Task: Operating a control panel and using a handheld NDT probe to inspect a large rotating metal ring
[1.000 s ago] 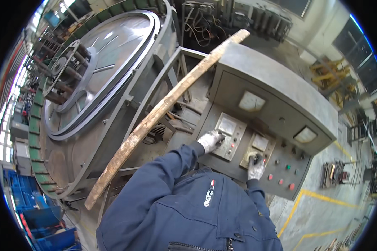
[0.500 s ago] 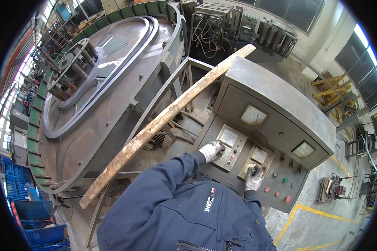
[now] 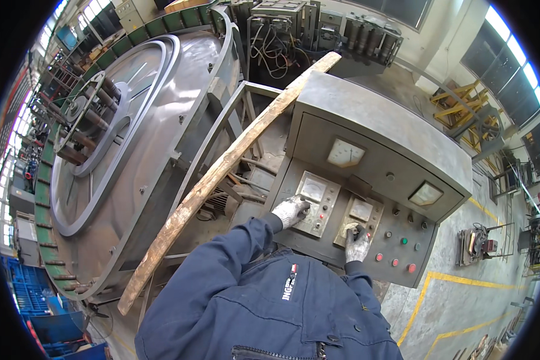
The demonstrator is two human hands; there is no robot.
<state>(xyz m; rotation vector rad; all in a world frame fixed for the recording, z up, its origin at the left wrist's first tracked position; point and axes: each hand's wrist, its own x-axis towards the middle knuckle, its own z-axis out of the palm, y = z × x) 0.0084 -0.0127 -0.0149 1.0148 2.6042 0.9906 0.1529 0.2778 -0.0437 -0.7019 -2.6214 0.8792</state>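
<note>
In a white glove with dark fingertips, my left hand (image 3: 289, 212) is closed round a knob at the lower left of a pale control module (image 3: 311, 189) with a dial meter and small buttons. My right hand (image 3: 357, 245), gloved the same way, has its fingers closed on a knob of a second module (image 3: 361, 209) to the right. Both knobs are mostly hidden by the fingers. The two modules are set in the sloping face of a grey control console (image 3: 384, 120), which has larger meters above them.
Red push buttons (image 3: 395, 263) and a green button (image 3: 404, 241) sit right of my right hand. A long wooden plank (image 3: 228, 159) leans diagonally left of the console. Beyond it is a large round metal machine (image 3: 156, 144) with a curved track. Yellow lines (image 3: 422, 306) mark the floor at right.
The whole view has shifted slightly, so the console appears farther left. Both hands stay at the same two modules, with their grips looking much the same.
</note>
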